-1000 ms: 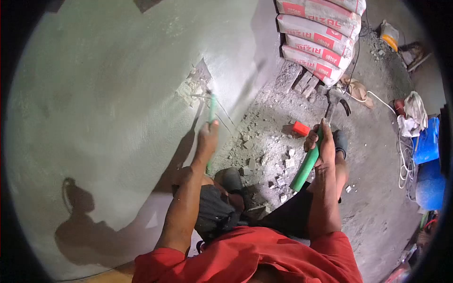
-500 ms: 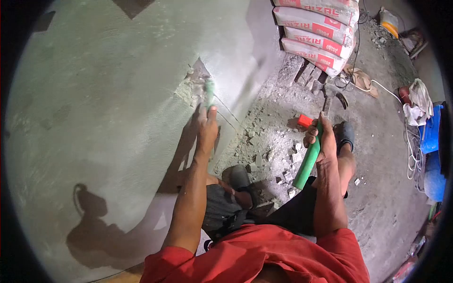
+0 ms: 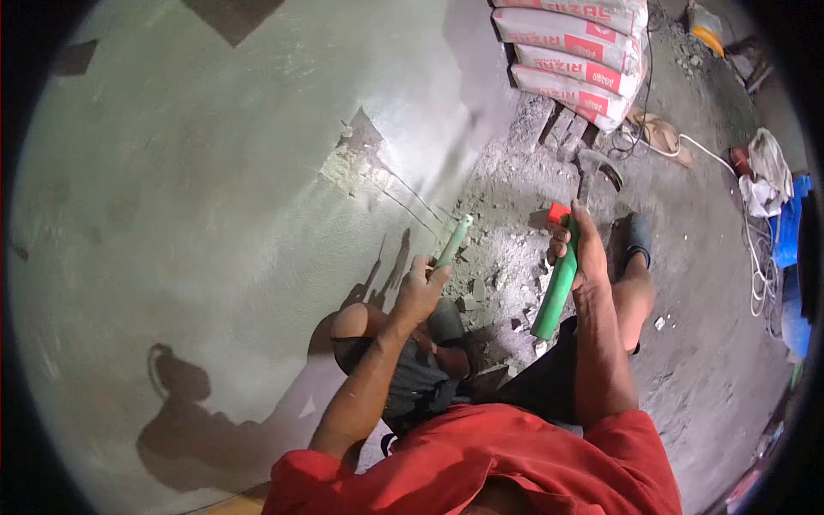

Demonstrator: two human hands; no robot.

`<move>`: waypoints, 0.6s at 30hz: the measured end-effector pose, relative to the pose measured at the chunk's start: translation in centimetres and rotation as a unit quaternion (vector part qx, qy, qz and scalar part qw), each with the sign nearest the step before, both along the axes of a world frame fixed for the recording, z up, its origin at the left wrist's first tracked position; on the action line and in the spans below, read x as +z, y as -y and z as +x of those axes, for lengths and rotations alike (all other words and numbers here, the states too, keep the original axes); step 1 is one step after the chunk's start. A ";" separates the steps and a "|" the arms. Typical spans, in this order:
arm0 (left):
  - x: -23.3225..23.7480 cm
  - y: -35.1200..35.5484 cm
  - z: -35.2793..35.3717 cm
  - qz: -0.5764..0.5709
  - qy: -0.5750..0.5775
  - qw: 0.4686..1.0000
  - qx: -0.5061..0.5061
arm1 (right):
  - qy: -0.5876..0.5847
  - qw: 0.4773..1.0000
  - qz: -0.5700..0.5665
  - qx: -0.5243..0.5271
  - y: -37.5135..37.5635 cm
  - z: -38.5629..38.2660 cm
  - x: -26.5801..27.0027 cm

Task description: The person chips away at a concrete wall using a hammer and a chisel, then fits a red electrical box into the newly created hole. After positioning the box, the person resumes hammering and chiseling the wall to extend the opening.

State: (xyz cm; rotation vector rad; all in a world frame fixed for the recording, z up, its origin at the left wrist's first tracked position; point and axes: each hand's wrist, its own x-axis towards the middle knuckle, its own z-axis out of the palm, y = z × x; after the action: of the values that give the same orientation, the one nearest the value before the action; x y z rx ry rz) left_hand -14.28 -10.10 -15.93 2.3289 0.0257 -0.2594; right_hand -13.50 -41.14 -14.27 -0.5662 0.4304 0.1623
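Note:
My left hand (image 3: 419,292) is closed around a dusty pale green stick-like tool (image 3: 455,240) with a rounded upper end; its lower part is hidden by my fingers. It is held just out from the grey-green plastered wall (image 3: 215,172), below and right of a chipped patch (image 3: 352,159). Two dark cut lines (image 3: 403,193) run down from that patch. In my right hand (image 3: 588,253) is a claw hammer (image 3: 556,296), gripped by its green handle, its metal head pointing away from me. A bright red block (image 3: 559,214) shows beside my right fingers.
Broken chips and rubble (image 3: 506,257) cover the floor along the wall's foot. Stacked cement bags (image 3: 571,64) stand ahead. White cord (image 3: 712,154), cloth (image 3: 766,172) and blue containers (image 3: 790,232) lie to the right. Dark diamond-shaped patches (image 3: 233,17) mark the upper wall.
My left hand has pulled the pale green tool away from the chipped patch, down and to the right. My right hand and the hammer have barely moved.

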 end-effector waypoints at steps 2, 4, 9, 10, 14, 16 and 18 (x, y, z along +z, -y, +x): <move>-0.1 0.8 -0.4 -0.039 0.189 0.981 -0.018 | -0.002 1.000 0.006 -0.002 -0.1 0.0 -0.2; 2.2 0.9 0.7 -0.097 0.141 0.984 0.045 | 0.003 1.000 0.020 0.007 -0.1 0.0 0.3; 4.3 0.6 3.5 -0.200 0.143 0.933 0.263 | 0.001 1.000 0.020 0.013 0.0 0.0 0.1; 2.9 -0.6 4.2 -0.191 0.121 0.945 0.236 | -0.002 1.000 0.008 0.013 0.0 -0.1 0.0; -0.3 -0.1 2.8 -0.128 -0.012 0.980 0.153 | 0.007 1.000 0.024 0.011 0.2 0.0 -0.1; -1.8 0.6 1.5 -0.134 -0.008 0.981 0.140 | -0.003 0.999 0.046 0.011 0.3 0.2 -0.5; -1.9 1.7 0.7 -0.167 0.002 0.971 0.171 | 0.001 0.999 0.040 0.007 0.3 0.0 -0.4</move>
State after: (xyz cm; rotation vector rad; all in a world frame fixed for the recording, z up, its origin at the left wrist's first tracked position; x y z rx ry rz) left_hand -13.57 -11.81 -17.86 1.9497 0.3527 -0.0768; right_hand -13.46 -41.45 -14.71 -0.4907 0.4169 0.1926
